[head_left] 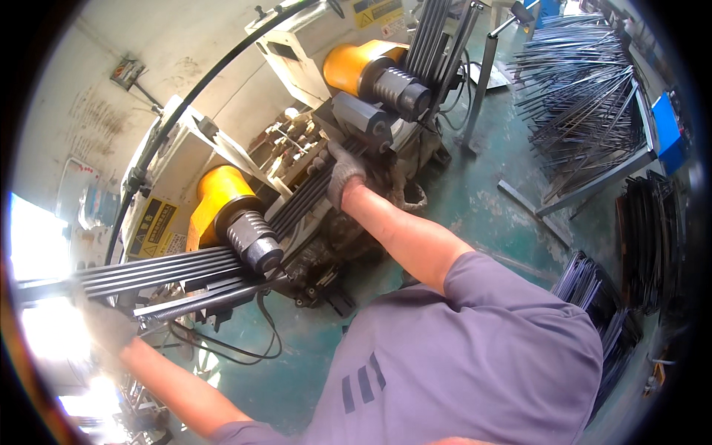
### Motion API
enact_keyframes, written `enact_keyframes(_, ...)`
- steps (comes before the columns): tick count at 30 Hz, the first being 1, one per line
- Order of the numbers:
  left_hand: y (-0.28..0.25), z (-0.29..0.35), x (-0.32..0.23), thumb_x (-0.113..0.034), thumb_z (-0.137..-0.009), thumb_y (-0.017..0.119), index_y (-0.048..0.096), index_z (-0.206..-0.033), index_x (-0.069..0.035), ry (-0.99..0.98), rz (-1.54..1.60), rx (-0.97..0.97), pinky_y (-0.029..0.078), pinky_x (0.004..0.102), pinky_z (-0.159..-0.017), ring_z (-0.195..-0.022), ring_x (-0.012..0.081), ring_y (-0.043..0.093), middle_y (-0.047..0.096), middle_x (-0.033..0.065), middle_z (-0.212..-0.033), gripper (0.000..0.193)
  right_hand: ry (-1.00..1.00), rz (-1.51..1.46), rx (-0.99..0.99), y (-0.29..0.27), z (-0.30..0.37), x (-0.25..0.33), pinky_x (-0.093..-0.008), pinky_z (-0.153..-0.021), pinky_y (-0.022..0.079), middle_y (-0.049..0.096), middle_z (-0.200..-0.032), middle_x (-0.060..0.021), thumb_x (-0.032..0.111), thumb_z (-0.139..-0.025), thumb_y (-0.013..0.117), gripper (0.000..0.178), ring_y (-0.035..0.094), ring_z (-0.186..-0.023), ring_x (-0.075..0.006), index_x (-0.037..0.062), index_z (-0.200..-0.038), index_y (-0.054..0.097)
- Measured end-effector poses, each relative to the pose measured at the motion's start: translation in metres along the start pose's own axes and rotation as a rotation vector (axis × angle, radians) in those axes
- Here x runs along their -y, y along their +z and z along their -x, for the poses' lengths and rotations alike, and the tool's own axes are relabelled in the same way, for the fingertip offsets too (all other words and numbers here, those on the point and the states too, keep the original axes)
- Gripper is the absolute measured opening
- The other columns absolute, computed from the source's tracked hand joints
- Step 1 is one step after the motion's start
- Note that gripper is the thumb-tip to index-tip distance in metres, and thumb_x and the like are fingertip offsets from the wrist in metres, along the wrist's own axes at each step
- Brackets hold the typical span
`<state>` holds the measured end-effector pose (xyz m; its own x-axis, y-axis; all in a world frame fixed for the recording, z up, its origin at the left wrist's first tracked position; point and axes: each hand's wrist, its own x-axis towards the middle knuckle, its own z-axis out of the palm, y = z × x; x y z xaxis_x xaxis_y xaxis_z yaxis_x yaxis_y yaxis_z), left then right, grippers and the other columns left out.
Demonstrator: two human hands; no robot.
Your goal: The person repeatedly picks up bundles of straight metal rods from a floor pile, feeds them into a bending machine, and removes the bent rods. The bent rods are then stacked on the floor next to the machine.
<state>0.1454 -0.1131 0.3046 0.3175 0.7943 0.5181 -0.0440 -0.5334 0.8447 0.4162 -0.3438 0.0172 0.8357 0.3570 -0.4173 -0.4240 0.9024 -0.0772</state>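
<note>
A bundle of long dark metal rods (222, 259) lies across a big machine (297, 156). The rods run from the near left side up toward the far right, and they pass between two ribbed grey rollers. The near roller (252, 239) sits right on top of the rods. The far roller (400, 89) is higher up, and more dark rods go up past it toward the top of the picture. Each roller has a round yellow cover behind it, the near yellow cover (216, 196) and the far yellow cover (354, 63).

The person's right hand (343, 174) wears a grey glove. Its fingers are curled around the rods in the middle of the machine, between the two rollers, and they grip them. The bare arm goes back to a grey shirt sleeve.

The left hand (104, 322) is at the near left end of the rods. It wears a glove too. The light there is very bright and blurry, so I cannot tell if its fingers are closed on the rods or just beside them.

A thick black hose (193, 96) bends over the top of the machine. A thin black cable (237, 352) loops on the green floor (489, 200) under the rods. Far to the right, a big messy heap of thin rods (586, 104) leans on a rack. Near the right edge, flat stacks of dark bars (593, 289) lie on the floor.
</note>
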Motion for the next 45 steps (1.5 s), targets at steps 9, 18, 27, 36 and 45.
enact_keyframes(9, 0.091, 0.004, -0.056, -0.025, -0.096, 0.054, 0.060, -0.117, 0.002, 0.133, -0.093, 0.394, 0.047, 0.0300, -0.087, -0.098, 0.0189, 0.062, 0.064, 0.0126, -0.106, 0.035, 0.001, -0.041, 0.087, -0.004, 0.002, 0.003, -0.0335, -0.057, 0.044, 0.048, -0.065, 0.0008, 0.022, -0.096, 0.061, 0.017, 0.046, -0.054, -0.0169, 0.0106, -0.085, 0.054)
enact_keyframes(18, 0.118, 0.023, -0.085, -0.019, -0.093, 0.059, 0.059, -0.121, 0.003, 0.230, -0.366, 0.428, 0.046, 0.0291, -0.089, -0.095, 0.0191, 0.063, 0.067, 0.0133, -0.100, 0.035, 0.026, -0.033, 0.063, 0.001, 0.010, -0.002, -0.0344, -0.059, 0.045, 0.050, -0.066, 0.0002, 0.022, -0.096, 0.061, 0.017, 0.048, -0.056, -0.0172, 0.0098, -0.086, 0.056)
enact_keyframes(27, 0.118, 0.018, -0.076, -0.018, -0.094, 0.059, 0.060, -0.119, 0.001, 0.326, -0.399, 0.361, 0.049, 0.0278, -0.084, -0.090, 0.0179, 0.064, 0.067, 0.0115, -0.098, 0.031, 0.142, 0.221, 0.136, -0.010, 0.013, 0.027, -0.0448, -0.079, 0.057, 0.062, -0.077, -0.0076, 0.015, -0.095, 0.061, 0.011, 0.065, -0.076, -0.0276, 0.0053, -0.090, 0.059)
enact_keyframes(36, 0.114, 0.002, -0.061, -0.012, -0.092, 0.060, 0.060, -0.118, 0.001, 0.254, -0.161, 0.440, 0.052, 0.0252, -0.076, -0.086, 0.0174, 0.066, 0.066, 0.0129, -0.094, 0.029, 0.076, 0.220, 0.166, -0.022, 0.004, 0.021, -0.0441, -0.081, 0.057, 0.063, -0.080, -0.0096, 0.012, -0.094, 0.061, 0.009, 0.066, -0.080, -0.0293, 0.0043, -0.090, 0.058)
enact_keyframes(45, 0.119, 0.004, -0.076, -0.017, -0.092, 0.061, 0.065, -0.114, 0.000, 0.259, -0.209, 0.347, 0.051, 0.0295, -0.085, -0.087, 0.0187, 0.068, 0.070, 0.0111, -0.092, 0.027, 0.091, 0.172, 0.155, -0.023, -0.001, 0.020, -0.0446, -0.083, 0.056, 0.063, -0.081, -0.0104, 0.012, -0.094, 0.060, 0.010, 0.065, -0.080, -0.0293, 0.0030, -0.090, 0.058)
